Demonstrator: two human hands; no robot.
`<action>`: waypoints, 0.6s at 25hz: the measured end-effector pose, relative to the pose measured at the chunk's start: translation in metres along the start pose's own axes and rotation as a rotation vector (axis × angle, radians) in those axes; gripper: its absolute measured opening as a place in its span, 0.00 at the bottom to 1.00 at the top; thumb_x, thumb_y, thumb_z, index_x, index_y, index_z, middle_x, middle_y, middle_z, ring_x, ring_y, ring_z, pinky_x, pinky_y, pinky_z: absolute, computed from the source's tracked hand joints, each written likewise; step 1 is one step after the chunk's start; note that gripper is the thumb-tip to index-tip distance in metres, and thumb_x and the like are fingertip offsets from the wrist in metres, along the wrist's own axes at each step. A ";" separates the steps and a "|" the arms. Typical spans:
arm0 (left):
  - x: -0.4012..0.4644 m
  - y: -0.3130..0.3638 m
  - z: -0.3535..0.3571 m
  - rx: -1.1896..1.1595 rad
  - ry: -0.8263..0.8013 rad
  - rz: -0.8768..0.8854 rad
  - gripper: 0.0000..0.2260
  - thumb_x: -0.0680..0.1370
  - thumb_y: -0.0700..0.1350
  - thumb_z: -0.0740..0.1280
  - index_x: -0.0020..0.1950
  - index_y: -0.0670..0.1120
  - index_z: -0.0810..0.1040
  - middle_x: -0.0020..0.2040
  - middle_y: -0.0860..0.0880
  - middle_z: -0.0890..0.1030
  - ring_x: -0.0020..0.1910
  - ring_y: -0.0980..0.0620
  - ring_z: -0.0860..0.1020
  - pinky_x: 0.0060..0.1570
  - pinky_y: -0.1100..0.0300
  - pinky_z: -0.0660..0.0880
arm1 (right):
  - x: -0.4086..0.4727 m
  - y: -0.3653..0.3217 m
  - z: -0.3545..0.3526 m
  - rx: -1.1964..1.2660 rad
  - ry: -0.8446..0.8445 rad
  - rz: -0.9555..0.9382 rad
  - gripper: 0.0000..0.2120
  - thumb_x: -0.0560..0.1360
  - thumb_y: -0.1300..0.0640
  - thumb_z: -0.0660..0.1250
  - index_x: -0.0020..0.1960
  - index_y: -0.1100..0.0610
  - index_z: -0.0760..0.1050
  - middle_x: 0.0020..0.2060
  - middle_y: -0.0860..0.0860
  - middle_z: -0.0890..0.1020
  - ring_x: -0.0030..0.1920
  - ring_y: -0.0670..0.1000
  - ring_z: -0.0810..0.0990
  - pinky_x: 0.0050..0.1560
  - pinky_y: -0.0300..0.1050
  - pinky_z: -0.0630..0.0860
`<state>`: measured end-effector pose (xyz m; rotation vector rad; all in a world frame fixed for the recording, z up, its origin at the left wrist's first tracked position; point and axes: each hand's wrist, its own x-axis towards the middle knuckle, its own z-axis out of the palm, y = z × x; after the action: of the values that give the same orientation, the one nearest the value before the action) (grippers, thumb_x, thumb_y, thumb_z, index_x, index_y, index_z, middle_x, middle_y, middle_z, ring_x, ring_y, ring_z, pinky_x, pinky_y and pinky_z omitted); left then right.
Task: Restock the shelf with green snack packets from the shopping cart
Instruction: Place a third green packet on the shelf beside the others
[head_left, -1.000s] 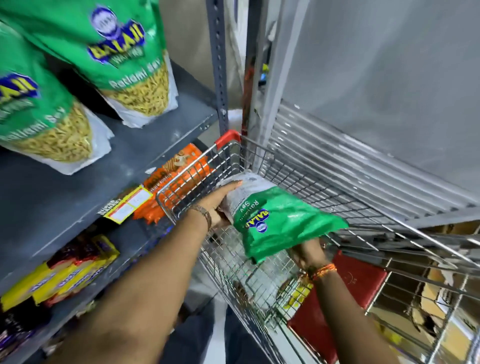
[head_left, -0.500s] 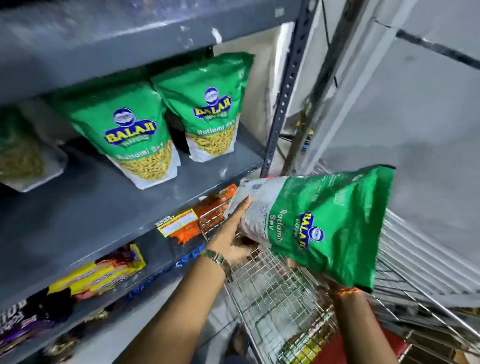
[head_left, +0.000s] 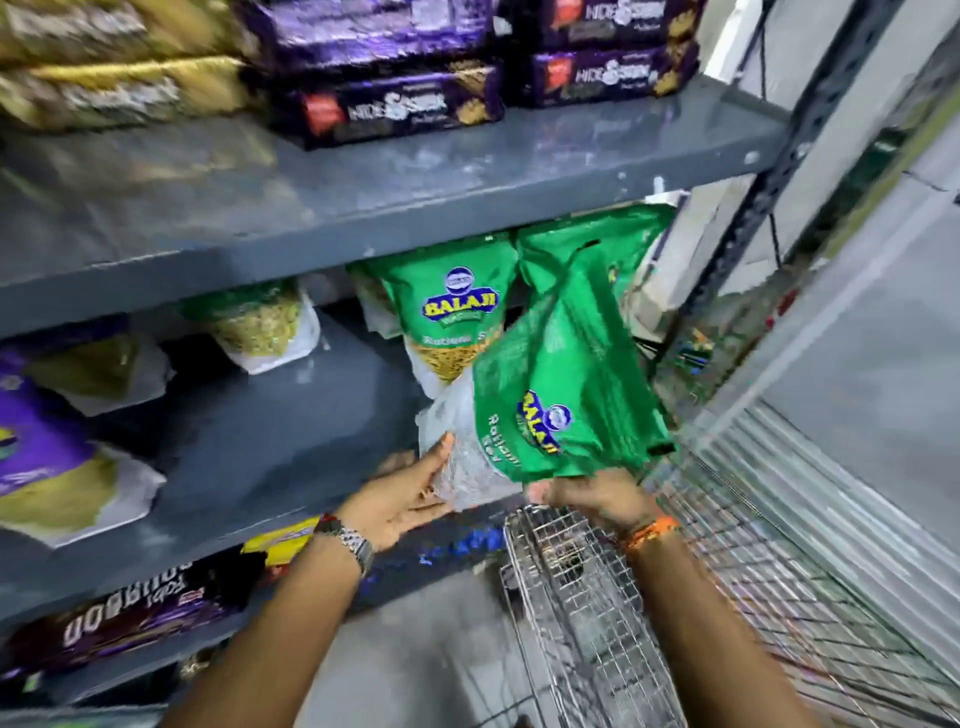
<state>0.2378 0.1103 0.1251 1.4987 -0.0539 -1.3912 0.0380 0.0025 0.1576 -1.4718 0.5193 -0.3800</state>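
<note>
1. Since half a second ago the green packet (head_left: 566, 395) has risen from above the cart to the front of the middle shelf (head_left: 270, 441), and the view has swung up to show the shelf above

2. Both hands carry it: the left hand (head_left: 400, 499) is cupped flat against the clear bottom end, fingers extended along it, a supporting hold more than a clench

3. At the lower green edge, the right hand (head_left: 597, 499) grips from beneath, fingers mostly hidden under the film, so how tightly it closes I cannot tell; it does appear to bear the packet's weight

4. Tilted as it is, the packet has its sealed top aimed up and into the shelf bay, probably so it can slide in top-first under the upper shelf board (head_left: 415, 197)

5. It hangs just in front of a standing packet (head_left: 457, 312) of the same brand, with another (head_left: 597, 244) behind it to the right; matching stock is grouped at this end, near the upright post (head_left: 779, 171)

6. Below the hands, the wire shopping cart (head_left: 597, 597) stands close to the shelving, keeping each lift short

7. My judgement: placement is under way, the packet not yet resting on the shelf; it still needs righting onto its base so the label faces out
</note>
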 end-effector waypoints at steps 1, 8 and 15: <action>0.001 0.002 -0.022 0.012 0.025 0.030 0.13 0.77 0.53 0.70 0.55 0.45 0.77 0.61 0.39 0.83 0.59 0.43 0.82 0.50 0.51 0.83 | 0.009 -0.007 0.016 -0.033 -0.001 0.024 0.38 0.48 0.34 0.81 0.56 0.46 0.81 0.44 0.31 0.85 0.48 0.31 0.82 0.56 0.32 0.78; -0.005 0.021 -0.130 0.114 0.210 0.178 0.17 0.73 0.58 0.74 0.45 0.44 0.80 0.46 0.40 0.79 0.43 0.48 0.76 0.39 0.63 0.75 | 0.111 -0.007 0.111 -0.025 -0.024 -0.019 0.24 0.61 0.71 0.72 0.55 0.55 0.77 0.43 0.38 0.87 0.45 0.37 0.84 0.53 0.36 0.79; 0.012 0.038 -0.149 -0.219 0.160 0.229 0.06 0.80 0.42 0.67 0.45 0.41 0.80 0.42 0.47 0.80 0.40 0.54 0.77 0.36 0.66 0.82 | 0.178 -0.024 0.140 0.036 -0.114 0.058 0.17 0.68 0.79 0.65 0.44 0.61 0.84 0.30 0.43 0.86 0.33 0.39 0.84 0.38 0.30 0.79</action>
<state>0.3753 0.1778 0.1104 1.3690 0.0257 -1.0567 0.2647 0.0209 0.1674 -1.4317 0.4605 -0.2571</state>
